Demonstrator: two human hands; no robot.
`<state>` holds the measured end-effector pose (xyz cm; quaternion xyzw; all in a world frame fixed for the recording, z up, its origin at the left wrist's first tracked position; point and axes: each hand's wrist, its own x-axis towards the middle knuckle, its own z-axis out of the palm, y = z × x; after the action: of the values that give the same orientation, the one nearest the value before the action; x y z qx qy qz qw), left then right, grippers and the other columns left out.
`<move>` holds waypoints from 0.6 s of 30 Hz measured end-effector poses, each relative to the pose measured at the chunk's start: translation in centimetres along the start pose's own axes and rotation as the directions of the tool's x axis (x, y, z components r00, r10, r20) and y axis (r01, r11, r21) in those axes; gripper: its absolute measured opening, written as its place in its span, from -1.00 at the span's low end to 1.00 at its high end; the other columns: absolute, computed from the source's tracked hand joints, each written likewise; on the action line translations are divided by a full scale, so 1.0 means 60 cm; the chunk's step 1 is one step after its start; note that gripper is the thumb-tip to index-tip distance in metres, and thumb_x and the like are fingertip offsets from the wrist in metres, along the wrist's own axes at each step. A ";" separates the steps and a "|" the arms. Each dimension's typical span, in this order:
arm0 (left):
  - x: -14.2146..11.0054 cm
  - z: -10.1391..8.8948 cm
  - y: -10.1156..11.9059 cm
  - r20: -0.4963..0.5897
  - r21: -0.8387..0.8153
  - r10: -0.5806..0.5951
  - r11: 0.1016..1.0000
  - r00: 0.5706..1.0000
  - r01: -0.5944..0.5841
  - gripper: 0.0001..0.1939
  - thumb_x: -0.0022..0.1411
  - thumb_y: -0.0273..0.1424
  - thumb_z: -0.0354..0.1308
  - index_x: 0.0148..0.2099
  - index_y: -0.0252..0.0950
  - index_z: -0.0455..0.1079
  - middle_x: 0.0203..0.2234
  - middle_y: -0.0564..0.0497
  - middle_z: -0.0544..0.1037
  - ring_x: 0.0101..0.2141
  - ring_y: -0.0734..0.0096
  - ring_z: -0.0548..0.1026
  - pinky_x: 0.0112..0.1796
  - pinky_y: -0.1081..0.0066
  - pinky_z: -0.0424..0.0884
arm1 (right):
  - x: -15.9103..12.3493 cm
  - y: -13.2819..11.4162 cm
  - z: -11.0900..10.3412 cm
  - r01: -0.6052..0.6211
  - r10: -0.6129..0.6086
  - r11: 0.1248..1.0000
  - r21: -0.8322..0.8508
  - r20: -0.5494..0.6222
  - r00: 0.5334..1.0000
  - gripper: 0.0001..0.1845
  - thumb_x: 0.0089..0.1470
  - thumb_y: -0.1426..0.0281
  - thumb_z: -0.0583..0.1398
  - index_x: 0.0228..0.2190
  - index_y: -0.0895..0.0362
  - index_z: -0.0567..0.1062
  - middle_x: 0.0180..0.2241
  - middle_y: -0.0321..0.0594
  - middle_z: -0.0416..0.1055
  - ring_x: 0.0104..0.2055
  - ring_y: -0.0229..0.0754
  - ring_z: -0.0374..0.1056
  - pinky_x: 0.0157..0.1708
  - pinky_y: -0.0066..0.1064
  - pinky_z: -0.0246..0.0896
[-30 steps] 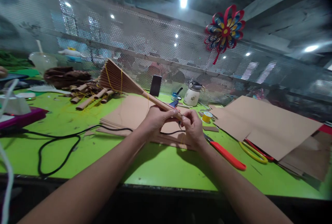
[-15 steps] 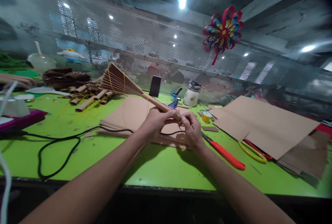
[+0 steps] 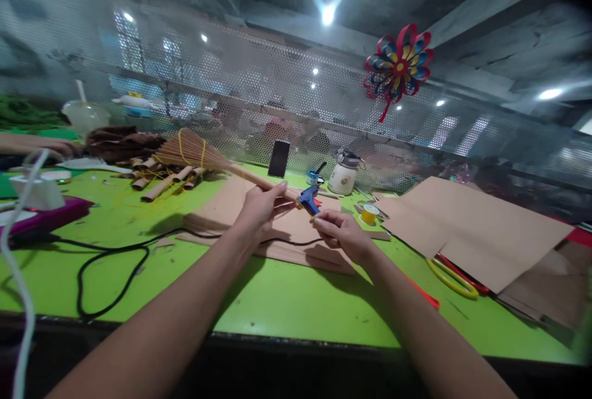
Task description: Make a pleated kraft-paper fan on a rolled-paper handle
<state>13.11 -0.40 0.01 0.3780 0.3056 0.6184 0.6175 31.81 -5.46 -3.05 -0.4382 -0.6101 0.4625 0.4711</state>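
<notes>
My left hand (image 3: 261, 205) grips the handle of a broom-shaped piece of brown paper (image 3: 192, 149). Its pleated, flared head points up to the left, with yellow string looped around it. Just past the handle's lower end, my right hand (image 3: 345, 234) is closed in a pinch on a thin yellowish strand, apart from the handle. Whether the strand is string or a paper strip is hard to tell. A blue glue gun (image 3: 309, 200) with a red trigger is behind and between the hands. Below them lies a stack of brown card sheets (image 3: 217, 214).
Rolled paper tubes (image 3: 160, 186), a black cable (image 3: 108, 248) and a purple power strip (image 3: 60, 220) lie left. Rightward are a yellow spool (image 3: 369, 214), card sheets (image 3: 481, 226) and yellow-handled scissors (image 3: 451, 279). A phone (image 3: 279, 158) and jug (image 3: 345, 174) stand behind. Another person's hand (image 3: 39, 145) shows far left.
My right hand has come away from the handle's end and moved slightly down, drawing out the strand. The paper broom has shifted left and lower, and my left hand has slid left with it.
</notes>
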 end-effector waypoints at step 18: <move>0.063 -0.083 -0.025 -0.261 0.582 -0.063 0.786 0.963 0.209 -0.62 0.28 -0.29 0.13 0.09 -0.32 0.32 -0.01 -0.14 0.43 -0.11 0.21 0.47 -0.14 0.12 0.46 | 0.013 -0.024 -0.012 0.239 -0.174 0.961 0.137 -0.369 0.913 -0.46 -0.13 0.14 0.31 -0.13 0.13 0.38 -0.52 -0.34 0.40 -0.57 -0.32 0.23 -0.56 -0.45 0.15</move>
<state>9.88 3.87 -3.55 0.4585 0.5820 0.4812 0.4686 32.21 -4.84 -1.45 -0.4027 -0.5144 0.3768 0.6567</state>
